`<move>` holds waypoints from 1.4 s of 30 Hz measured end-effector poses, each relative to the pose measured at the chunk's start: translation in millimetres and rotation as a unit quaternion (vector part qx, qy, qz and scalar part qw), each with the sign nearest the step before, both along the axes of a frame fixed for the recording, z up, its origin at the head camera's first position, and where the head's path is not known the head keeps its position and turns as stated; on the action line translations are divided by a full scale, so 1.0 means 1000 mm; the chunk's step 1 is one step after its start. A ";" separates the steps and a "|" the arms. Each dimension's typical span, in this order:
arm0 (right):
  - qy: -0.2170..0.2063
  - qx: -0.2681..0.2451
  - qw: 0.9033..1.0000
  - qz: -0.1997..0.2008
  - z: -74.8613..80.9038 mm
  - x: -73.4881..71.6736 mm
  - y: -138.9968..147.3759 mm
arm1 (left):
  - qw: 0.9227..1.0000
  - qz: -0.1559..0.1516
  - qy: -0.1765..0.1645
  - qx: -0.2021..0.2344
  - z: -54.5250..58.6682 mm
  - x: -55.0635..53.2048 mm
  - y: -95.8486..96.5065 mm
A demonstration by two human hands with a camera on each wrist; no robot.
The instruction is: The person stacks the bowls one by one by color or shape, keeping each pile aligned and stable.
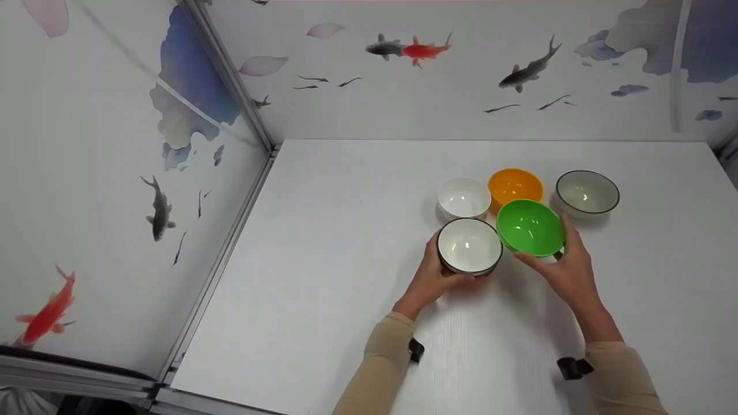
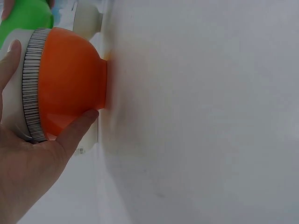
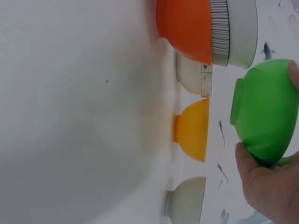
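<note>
My left hand (image 1: 433,279) grips a stack of nested bowls. An orange bowl (image 2: 70,81) is at the bottom, a band of black stripes (image 2: 35,84) shows above it, and a white bowl (image 1: 470,245) with a dark rim tops the stack. The orange foot is on or close to the table; I cannot tell which. In my right hand (image 1: 573,276) is a green bowl (image 1: 529,229), held by its side, thumb near the foot. The right wrist view shows it raised off the table, mouth up, just right of the stack.
Behind the held bowls stand a white bowl (image 1: 464,197), a yellow-orange bowl (image 1: 515,185) and, farther right, a grey-green bowl (image 1: 587,193) with a dark rim. The white table (image 1: 323,259) meets printed panels (image 1: 461,109) at the back and left.
</note>
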State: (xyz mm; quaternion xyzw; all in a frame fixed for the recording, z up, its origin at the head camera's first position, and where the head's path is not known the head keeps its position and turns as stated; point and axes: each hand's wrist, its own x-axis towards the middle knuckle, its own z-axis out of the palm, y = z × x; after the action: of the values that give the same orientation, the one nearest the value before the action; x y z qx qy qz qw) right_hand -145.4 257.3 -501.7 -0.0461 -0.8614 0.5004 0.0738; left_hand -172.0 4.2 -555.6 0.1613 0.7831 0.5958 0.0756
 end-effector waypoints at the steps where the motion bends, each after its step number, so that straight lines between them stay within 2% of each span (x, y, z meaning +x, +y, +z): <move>1: 0.001 0.000 1.000 0.001 0.001 0.000 -0.001 | 1.000 -0.001 0.003 -0.003 0.000 0.000 0.000; 18: 0.035 -0.002 0.999 0.017 0.016 -0.008 -0.013 | 1.000 0.001 0.008 -0.006 0.000 -0.001 0.000; 33: 0.045 0.012 0.998 0.042 0.011 -0.011 -0.034 | 1.000 -0.005 0.012 -0.015 0.000 -0.001 0.000; 42: 0.049 -0.003 0.997 0.064 0.007 -0.010 -0.045 | 1.000 -0.001 0.005 -0.007 0.001 0.000 0.000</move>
State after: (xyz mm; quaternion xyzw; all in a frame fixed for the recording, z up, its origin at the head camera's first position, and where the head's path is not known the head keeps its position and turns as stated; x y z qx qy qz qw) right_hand -155.0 212.0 -494.6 0.0331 -0.8567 0.5080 0.0836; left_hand -171.9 4.2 -554.3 0.1645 0.7873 0.5897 0.0729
